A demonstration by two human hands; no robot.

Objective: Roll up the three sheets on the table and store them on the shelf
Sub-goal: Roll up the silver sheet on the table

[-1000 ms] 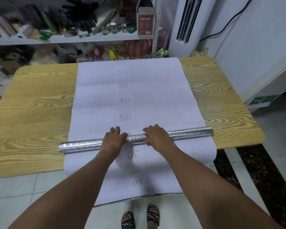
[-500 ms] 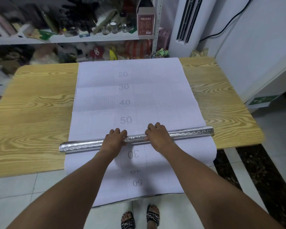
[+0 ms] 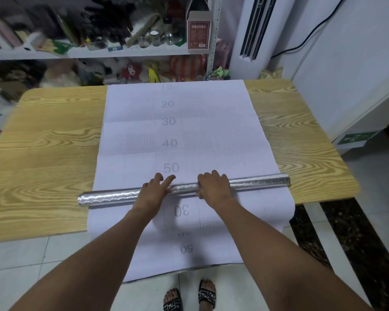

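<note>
Soft, even indoor light covers the wooden tabletop point(image 3: 43, 153), bright enough to show its grain clearly; shadows are faint and blurred at their edges. Along the tabletop's middle, the pale sheet point(image 3: 189, 135) takes a slight lilac cast, and its printed numbers read grey and low in contrast. Near the tabletop's front edge, the silver roll point(image 3: 112, 197) carries broken white glints along its length and a thin soft shadow on its near side. Beyond the tabletop's far edge, the shelf point(image 3: 88, 52) is dimmer and smeared with blur, worst toward the left. The wide lens bows the tabletop's edges and stretches the forearms point(image 3: 267, 243) in front of it.
</note>
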